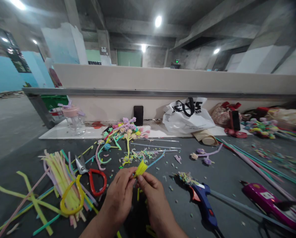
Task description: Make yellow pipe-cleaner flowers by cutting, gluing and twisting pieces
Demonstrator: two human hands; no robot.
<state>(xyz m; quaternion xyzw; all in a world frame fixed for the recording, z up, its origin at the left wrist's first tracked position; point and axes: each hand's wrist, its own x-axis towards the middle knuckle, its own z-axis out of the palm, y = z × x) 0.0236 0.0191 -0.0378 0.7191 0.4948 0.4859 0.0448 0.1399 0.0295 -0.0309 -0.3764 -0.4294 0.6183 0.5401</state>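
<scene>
A small bunch of yellow pipe cleaner pieces (141,168) is pinched between the fingertips of both my hands, low in the middle of the view. My left hand (120,188) grips it from the left with curled fingers. On the other side, my right hand (153,190) closes its thumb and fingers round the base. A thin light-blue stem (157,159) sticks out up and right behind the bunch; whether it is joined to it I cannot tell. Left of my hands lie scissors (90,180) with one red and one yellow handle, partly over a pipe cleaner bundle (63,178).
A blue glue gun (204,201), its nozzle covered in scraps, lies right of my hands, with a purple tool (269,201) beyond. Finished pipe cleaner flowers (128,132), clear glue sticks (158,145), a phone (138,115), a white bag (187,115) and a glass jar (75,122) stand farther back.
</scene>
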